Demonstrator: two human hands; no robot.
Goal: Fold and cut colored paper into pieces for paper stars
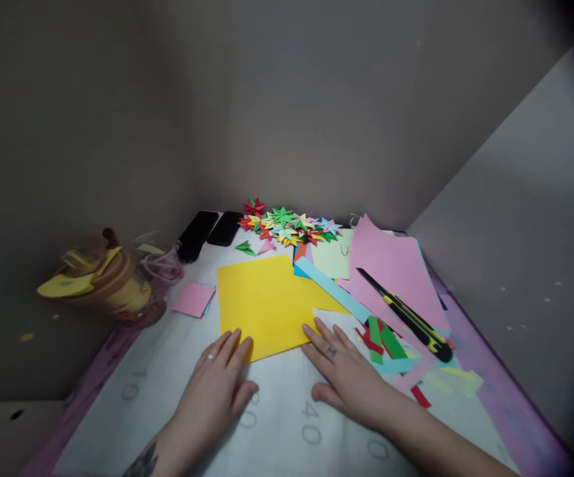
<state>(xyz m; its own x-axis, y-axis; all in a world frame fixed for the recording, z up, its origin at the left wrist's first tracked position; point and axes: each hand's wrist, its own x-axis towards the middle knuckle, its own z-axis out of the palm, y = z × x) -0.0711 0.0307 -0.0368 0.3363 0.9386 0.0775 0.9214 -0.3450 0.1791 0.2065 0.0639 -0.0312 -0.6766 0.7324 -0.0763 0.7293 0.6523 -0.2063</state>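
A square sheet of yellow paper lies flat on the white mat, its near edge towards me. The fingertips of my left hand rest on its near left corner, with the thumb out to the side. On the right, my right hand lies palm down with fingers spread, its fingertips at the sheet's near right edge. Neither hand grips anything. A white paper piece shows just beyond my right fingers, and a light blue paper strip crosses over yellow paper at the right.
A utility knife lies on pink paper sheets at right, near paper scraps. Folded paper stars and two phones are at the back. Left are pink paper squares and a lidded cup.
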